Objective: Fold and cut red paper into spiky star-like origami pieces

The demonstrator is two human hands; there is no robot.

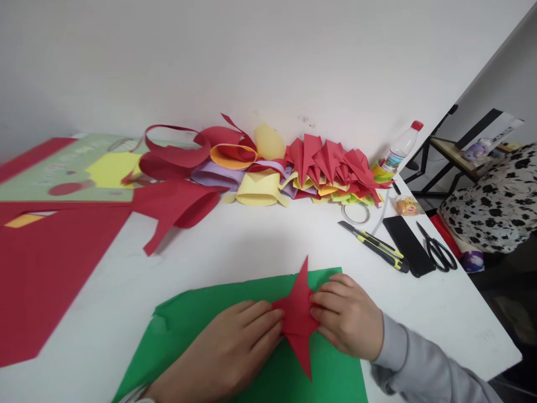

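Observation:
A folded red paper piece (297, 313) lies over a sheet of green paper (201, 313), one sharp point aimed away from me and another toward me. My left hand (230, 347) grips its left side, fingers closed together at the edge. On the opposite side, my right hand (350, 313) pinches the right edge with bent fingers. Both thumbs are mostly hidden from view. The green sheet has a torn or creased corner at its left and reaches under both hands.
Rolled paper shapes (260, 187) and folded red paper pieces (319, 162) line the wall. Red sheets (54, 263) cover the left. At right are a utility knife (373, 246), black case (409, 246), scissors (438, 249), tape roll (355, 212) and bottle (400, 145). Patterned fabric (495, 196) shows beyond the table.

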